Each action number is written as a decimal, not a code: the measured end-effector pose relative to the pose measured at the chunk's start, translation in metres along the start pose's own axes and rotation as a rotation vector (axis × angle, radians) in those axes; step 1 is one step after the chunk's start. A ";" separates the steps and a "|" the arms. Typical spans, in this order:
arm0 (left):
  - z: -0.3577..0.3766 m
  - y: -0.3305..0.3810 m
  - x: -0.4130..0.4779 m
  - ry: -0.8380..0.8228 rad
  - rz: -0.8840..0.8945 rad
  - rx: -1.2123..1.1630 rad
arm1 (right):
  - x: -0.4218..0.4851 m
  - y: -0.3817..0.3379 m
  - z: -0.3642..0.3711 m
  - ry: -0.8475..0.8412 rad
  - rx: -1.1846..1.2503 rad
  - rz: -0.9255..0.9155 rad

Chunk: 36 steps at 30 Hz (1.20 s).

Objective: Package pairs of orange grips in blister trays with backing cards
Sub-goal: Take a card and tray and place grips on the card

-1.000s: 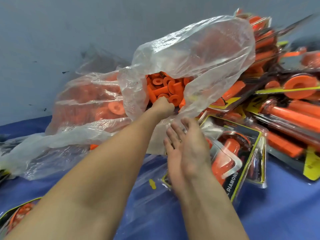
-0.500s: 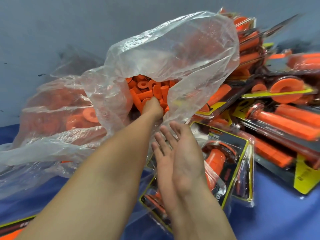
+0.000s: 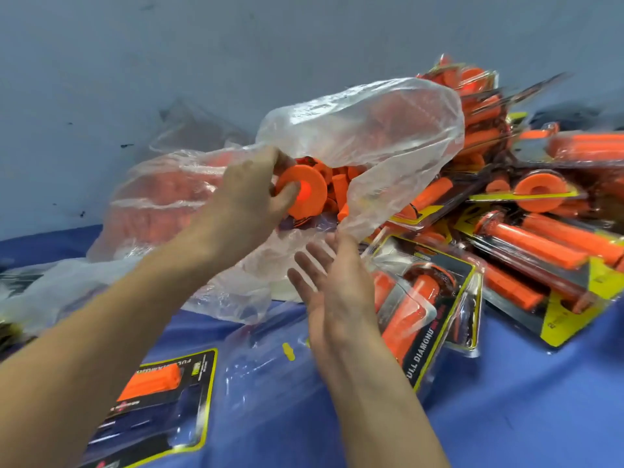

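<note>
The left hand (image 3: 250, 194) curls its fingers round an orange grip (image 3: 301, 194) at the mouth of a clear plastic bag (image 3: 364, 136) holding more grips. The right hand (image 3: 334, 282), fingers straight, holds nothing below. Filled packs (image 3: 526, 238) pile right on the blue table (image 3: 540, 417).

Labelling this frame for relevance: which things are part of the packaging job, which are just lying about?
In the job:
- left hand gripping an orange flanged rubber grip
- clear plastic bag of loose grips
- open right hand below the bag's mouth
- black-and-yellow backing card in a clear blister tray
- pile of finished blister packs

Lying about:
- blue table cover
- small yellow scrap
- grey wall
</note>
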<state>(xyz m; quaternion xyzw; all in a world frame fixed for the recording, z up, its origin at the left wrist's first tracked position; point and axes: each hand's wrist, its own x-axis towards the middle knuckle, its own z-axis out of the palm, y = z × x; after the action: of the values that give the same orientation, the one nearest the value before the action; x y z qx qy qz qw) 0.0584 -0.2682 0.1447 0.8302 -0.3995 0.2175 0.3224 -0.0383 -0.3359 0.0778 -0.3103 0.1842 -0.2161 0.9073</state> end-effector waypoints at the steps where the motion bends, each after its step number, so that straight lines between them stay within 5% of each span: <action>1: -0.016 0.003 -0.023 0.009 0.001 -0.033 | -0.006 0.001 0.004 -0.058 0.036 0.033; 10: -0.109 -0.020 -0.166 0.226 -0.426 -0.776 | -0.062 0.043 0.033 -0.450 -0.059 0.234; 16: -0.151 -0.057 -0.196 0.209 -0.568 -1.091 | -0.077 0.075 0.051 -0.608 -0.167 0.174; 30: -0.193 -0.105 -0.220 0.461 -0.602 -1.315 | -0.084 0.136 0.090 -0.654 -0.253 0.102; 36: -0.182 -0.094 -0.214 0.324 -0.562 -1.329 | -0.090 0.137 0.096 -0.630 -0.094 0.177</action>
<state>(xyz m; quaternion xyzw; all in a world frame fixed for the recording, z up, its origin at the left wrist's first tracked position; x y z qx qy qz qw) -0.0105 0.0166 0.1052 0.4883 -0.1666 -0.0412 0.8556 -0.0309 -0.1459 0.0788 -0.3863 -0.0695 -0.0212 0.9195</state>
